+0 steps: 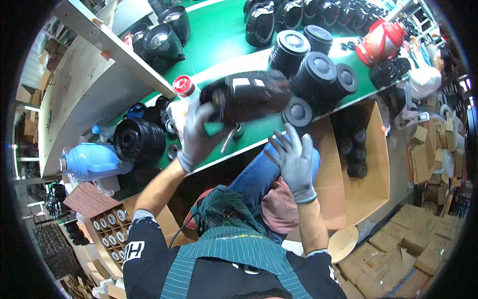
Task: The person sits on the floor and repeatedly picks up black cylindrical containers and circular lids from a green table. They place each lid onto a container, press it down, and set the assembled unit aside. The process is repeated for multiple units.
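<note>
My left hand (198, 139), in a grey work glove, grips one end of a glossy black jug-like housing (251, 95). The housing lies sideways over the green bench and is blurred by motion. Beside my left fingers is a thin silvery rod (228, 140); whether the hand touches it I cannot tell. My right hand (296, 162), gloved too, is apart from the housing, with nothing in it and its fingers spread, above my knee. Just beyond it a round black lid (298, 112) stands near the bench edge. Behind the housing is a bottle with a red cap (183, 85).
Stacked black lids (290, 47) and a red jug (381, 42) stand on the green bench (214, 30). Several black jugs (260, 22) line its back. At left are black discs (139, 139) and a blue jug (94, 159). An open carton (366, 194) with black parts sits right of my legs.
</note>
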`<state>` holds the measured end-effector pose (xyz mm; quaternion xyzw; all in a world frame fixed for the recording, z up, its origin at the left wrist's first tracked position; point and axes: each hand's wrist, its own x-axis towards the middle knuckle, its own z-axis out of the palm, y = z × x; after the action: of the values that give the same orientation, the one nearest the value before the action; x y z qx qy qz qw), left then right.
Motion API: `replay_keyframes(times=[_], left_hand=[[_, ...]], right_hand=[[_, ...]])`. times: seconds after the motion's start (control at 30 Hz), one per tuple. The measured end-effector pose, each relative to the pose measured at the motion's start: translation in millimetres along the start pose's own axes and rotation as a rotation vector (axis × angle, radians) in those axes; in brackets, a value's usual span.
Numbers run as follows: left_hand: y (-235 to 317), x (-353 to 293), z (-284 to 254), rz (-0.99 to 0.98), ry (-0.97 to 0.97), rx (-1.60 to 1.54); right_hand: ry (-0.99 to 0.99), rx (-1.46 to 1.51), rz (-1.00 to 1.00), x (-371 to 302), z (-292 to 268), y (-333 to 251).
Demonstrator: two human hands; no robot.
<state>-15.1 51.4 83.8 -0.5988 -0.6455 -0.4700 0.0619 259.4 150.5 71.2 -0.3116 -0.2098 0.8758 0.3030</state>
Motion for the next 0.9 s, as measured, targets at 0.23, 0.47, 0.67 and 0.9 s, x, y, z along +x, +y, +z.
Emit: replay_keyframes(times=[0.23, 0.47, 0.67, 0.9], left_hand=[[-191, 214, 65, -0.433, -0.052, 0.496], [-303, 299, 123, -0.411, -0.230, 0.507], [-348, 292, 50, -0.298, -0.023, 1.476], [-323, 282, 11, -0.157, -0.092, 1.307]], right_hand=[[-0.111, -0.104, 0.258, -17, -108, 16], [-0.181, 0.121, 0.245, -10, -131, 20], [-0.213, 0.156, 0.246, -6, -125, 19], [-0.207, 0.022, 0.213, -9, -120, 17]])
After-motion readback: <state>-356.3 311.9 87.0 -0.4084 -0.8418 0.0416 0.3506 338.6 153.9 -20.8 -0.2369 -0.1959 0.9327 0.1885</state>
